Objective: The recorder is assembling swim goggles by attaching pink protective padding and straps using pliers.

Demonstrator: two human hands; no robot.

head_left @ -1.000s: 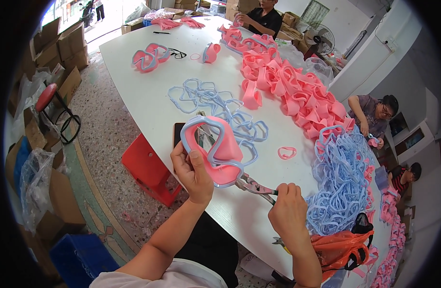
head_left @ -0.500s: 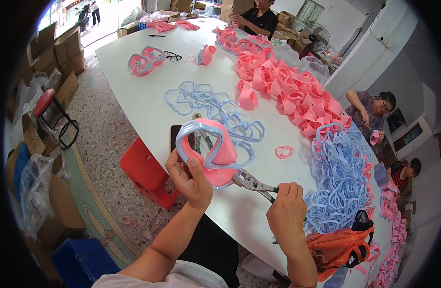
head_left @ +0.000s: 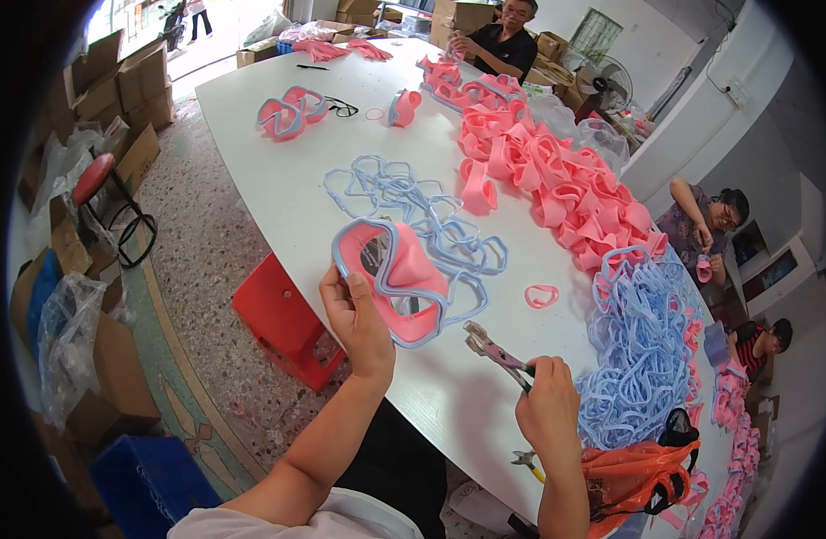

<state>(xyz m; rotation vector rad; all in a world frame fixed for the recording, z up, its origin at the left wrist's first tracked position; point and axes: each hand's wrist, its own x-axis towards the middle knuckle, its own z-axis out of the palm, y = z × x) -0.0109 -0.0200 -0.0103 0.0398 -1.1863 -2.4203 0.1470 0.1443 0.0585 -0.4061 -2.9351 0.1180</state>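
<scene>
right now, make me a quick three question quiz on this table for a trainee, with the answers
1. Multiple choice: which hand holds the green-handled pliers? A) left, B) right, C) both
2. Fill in: between the pile of pink mask skirts and the orange plastic bag lies a tangle of light ____ frames.
3. True or false: the pliers' tips are apart from the pink mask in the left hand.

Key
1. B, the right hand
2. blue
3. True: a gap shows between them
</scene>
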